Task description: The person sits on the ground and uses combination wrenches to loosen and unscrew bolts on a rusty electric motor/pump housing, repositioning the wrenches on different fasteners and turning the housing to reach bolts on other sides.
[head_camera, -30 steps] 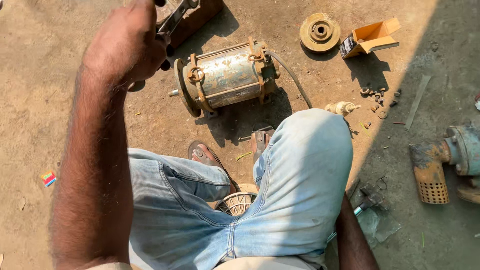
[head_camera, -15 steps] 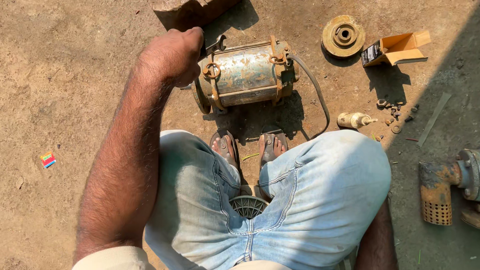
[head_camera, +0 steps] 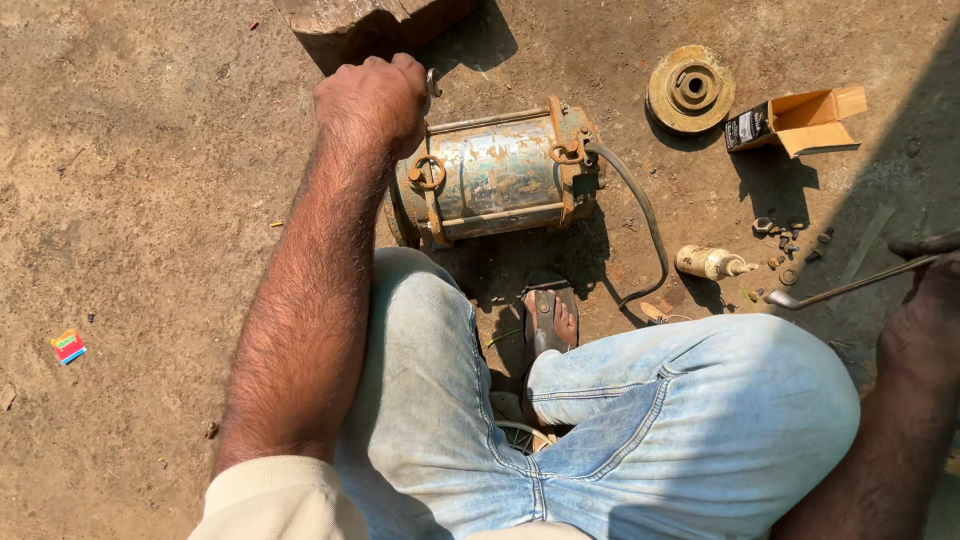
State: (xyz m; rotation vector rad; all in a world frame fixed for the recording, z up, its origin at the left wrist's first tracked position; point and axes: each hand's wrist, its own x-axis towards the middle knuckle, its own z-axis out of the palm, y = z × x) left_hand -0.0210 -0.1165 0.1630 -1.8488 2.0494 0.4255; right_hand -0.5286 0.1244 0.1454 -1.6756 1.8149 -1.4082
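Newly raised thin metal rod in right hand's grip; left hand fisted beside rusty motor.

The motor lies on the ground, in front of the person's knees. The left hand rests at its left end. Behind the motor sits a wooden block. To the right lie a round pulley and an open box; nearer, a small bottle. The right hand, far right, holds a metal rod.
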